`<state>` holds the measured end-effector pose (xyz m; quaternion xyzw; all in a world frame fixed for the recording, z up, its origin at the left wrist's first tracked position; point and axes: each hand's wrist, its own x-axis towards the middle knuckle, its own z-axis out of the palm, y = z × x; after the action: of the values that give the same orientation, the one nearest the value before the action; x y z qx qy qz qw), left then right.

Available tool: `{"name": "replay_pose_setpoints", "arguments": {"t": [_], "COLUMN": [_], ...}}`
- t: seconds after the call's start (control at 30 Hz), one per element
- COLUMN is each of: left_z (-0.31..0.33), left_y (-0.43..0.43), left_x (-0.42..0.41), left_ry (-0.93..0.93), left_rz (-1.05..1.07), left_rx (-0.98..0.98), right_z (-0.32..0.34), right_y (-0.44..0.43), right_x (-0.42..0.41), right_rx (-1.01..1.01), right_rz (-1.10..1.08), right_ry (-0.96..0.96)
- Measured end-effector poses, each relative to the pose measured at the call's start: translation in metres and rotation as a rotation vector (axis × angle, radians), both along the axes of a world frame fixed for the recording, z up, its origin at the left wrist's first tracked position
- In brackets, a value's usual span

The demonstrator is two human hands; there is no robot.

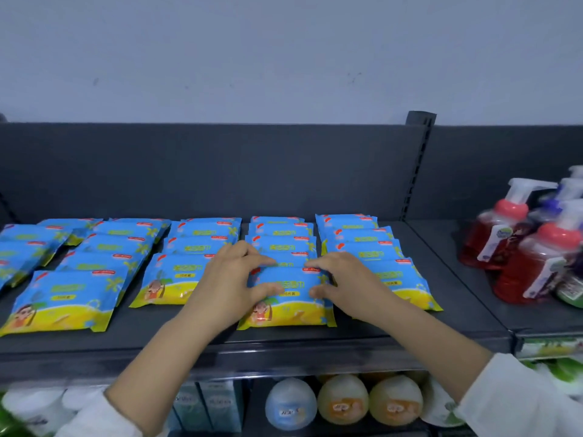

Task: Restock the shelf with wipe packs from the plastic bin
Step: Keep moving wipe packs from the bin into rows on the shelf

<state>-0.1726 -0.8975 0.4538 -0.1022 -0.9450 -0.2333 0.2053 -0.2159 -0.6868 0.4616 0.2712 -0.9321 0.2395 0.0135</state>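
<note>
The left hand (233, 279) and the right hand (344, 283) hold one wipe pack (284, 310) by its two short ends. Each grip is pinching it, with the thumb laid on the blue printed face and the fingers curled over the pack's far edge. The pack lies flat near the front edge of the shelf (189, 326), at the front of the second column from the right end. Its far edge overlaps the pack behind it.

More stocked packs (195, 244) of the same blue and yellow kind lie in overlapping columns to either side, running from the dark back panel (220, 168) toward the front edge. The leftmost ones are cut off by the picture's border.

Past the slotted upright post (416, 165) at the right end, the neighbouring shelf carries pump bottles (536, 263) of red liquid with white pumps.

Below the front edge stand egg-shaped containers (342, 398), one blue and the others orange, and beside them pale boxes (217, 402). A white sleeve (520, 398) covers each forearm at the lower corners.
</note>
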Motion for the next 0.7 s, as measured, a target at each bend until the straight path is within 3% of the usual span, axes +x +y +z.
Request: {"name": "replay_pose_setpoints", "arguments": {"t": [0.27, 0.43, 0.7], "left_z": [-0.002, -0.001, 0.010], "left_y": [-0.006, -0.008, 0.027], "left_x": [0.007, 0.009, 0.021], "left_ry": [-0.095, -0.053, 0.084], "left_rz": [-0.047, -0.072, -0.132], "left_rx": [-0.043, -0.077, -0.089], "right_z": [-0.006, -0.010, -0.009], "right_y": [-0.005, 0.001, 0.067], "right_x": [0.007, 0.022, 0.043], "right_rx": [-0.011, -0.119, -0.161], "right_rz": [-0.052, -0.125, -0.310], "right_ry": [0.032, 0.191, 0.264]}}
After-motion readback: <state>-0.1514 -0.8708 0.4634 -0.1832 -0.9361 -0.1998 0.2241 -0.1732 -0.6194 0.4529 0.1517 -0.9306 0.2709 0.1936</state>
